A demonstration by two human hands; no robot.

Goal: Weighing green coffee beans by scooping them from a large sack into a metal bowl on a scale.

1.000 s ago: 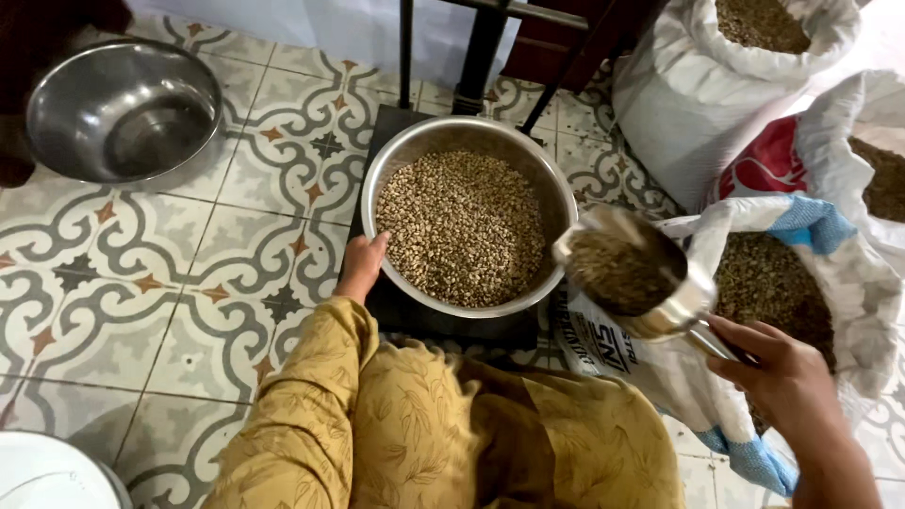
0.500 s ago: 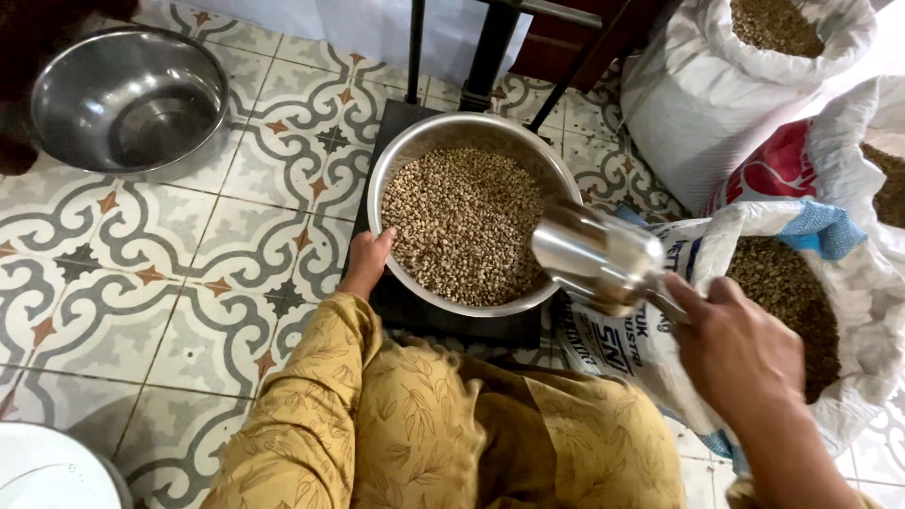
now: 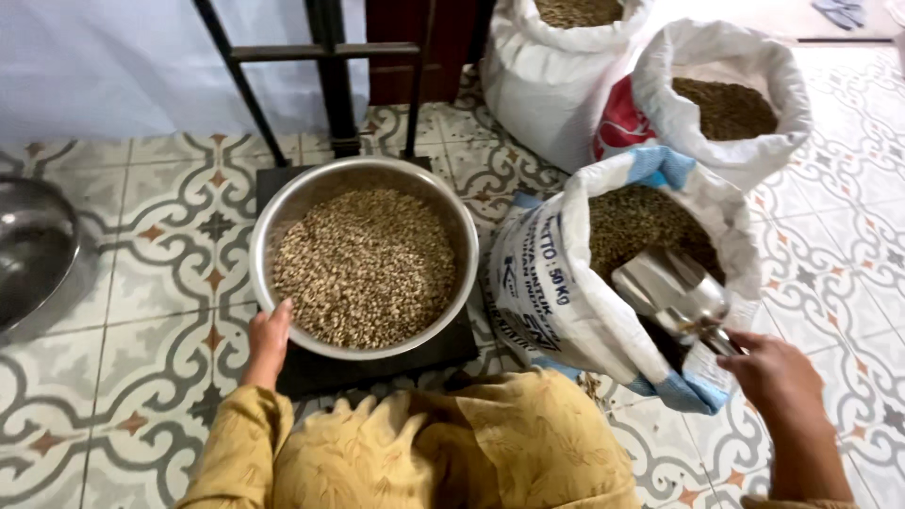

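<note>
with the right hand (image 3: 778,377) gripping the metal scoop (image 3: 671,292) inside the open sack (image 3: 566,302), and the left hand (image 3: 269,337) resting flat on the steel bowl (image 3: 273,212), beans could spill if the scoop tilts.

Three open white sacks (image 3: 603,283) (image 3: 726,94) (image 3: 556,66) stand right of the bowl (image 3: 283,203).

Bare tiled floor (image 3: 151,283) left of bowl (image 3: 363,264) passable; sacks (image 3: 650,226) crowd right; black frame legs (image 3: 325,75) block behind.

Empty steel bowl (image 3: 33,250) cut by left edge, scoop handle (image 3: 721,341) hidden in right hand (image 3: 778,377)
</note>
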